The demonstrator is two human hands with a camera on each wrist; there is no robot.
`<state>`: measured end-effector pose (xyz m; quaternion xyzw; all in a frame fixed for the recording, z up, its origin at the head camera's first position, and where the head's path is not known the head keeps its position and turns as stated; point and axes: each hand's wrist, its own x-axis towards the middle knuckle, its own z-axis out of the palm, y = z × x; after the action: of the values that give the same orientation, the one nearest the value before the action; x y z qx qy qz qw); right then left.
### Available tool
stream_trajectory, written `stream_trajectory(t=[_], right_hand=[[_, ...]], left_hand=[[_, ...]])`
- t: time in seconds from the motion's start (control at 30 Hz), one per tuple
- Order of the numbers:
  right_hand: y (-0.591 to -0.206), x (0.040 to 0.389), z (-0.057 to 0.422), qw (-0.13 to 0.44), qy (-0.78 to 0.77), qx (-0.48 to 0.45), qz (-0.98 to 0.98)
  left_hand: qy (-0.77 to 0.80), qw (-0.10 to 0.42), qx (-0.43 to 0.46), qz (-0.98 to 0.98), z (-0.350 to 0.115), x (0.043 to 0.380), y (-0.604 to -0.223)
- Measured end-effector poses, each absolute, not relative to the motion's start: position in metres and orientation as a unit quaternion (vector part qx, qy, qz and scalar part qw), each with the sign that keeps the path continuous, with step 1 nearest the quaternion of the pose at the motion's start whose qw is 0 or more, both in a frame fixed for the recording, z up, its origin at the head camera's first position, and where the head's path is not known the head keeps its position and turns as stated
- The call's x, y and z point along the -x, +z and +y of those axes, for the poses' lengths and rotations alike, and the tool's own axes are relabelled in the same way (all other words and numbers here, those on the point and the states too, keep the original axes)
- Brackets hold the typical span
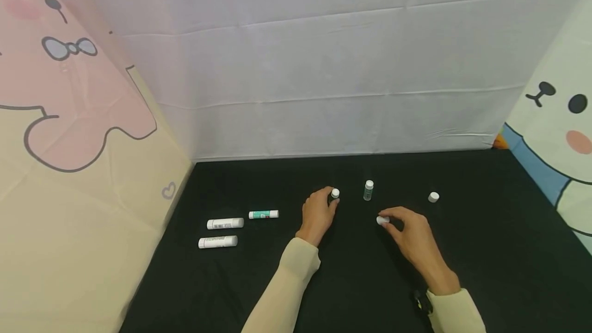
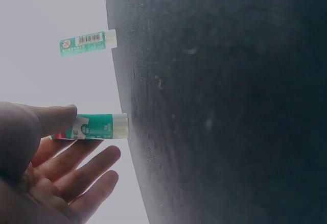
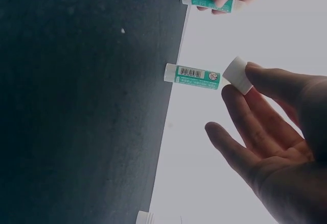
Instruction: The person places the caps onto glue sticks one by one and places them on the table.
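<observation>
My left hand (image 1: 316,215) grips an upright green glue stick (image 2: 97,126) between thumb and fingers, its pale base at the black tabletop. The stick's white top (image 1: 335,192) shows above the fingertips in the head view. To the right, my right hand (image 1: 411,235) pinches a small white cap (image 3: 237,75) between thumb and index finger, held in the air. A second green glue stick (image 1: 368,190) stands upright between the two hands and a little farther back; its barcode side shows in both wrist views.
Two white glue sticks (image 1: 225,223) lie on the black table (image 1: 277,281) at left, near a smaller green-and-white stick (image 1: 263,214) on its side. Another white cap (image 1: 433,197) sits at the right. A pale cloth backdrop (image 1: 296,76) rises behind the table.
</observation>
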<state>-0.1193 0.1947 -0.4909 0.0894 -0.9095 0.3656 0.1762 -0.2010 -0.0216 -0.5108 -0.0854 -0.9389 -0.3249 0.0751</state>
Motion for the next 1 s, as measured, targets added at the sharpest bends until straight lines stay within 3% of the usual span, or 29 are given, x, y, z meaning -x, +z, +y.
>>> stream_trajectory(t=[1.0], right_hand=[[-0.49,0.116,0.169,0.202,0.374,-0.13,-0.896]], left_hand=[[-0.265,0.141,0.145,-0.943,-0.033,0.159,-0.502]])
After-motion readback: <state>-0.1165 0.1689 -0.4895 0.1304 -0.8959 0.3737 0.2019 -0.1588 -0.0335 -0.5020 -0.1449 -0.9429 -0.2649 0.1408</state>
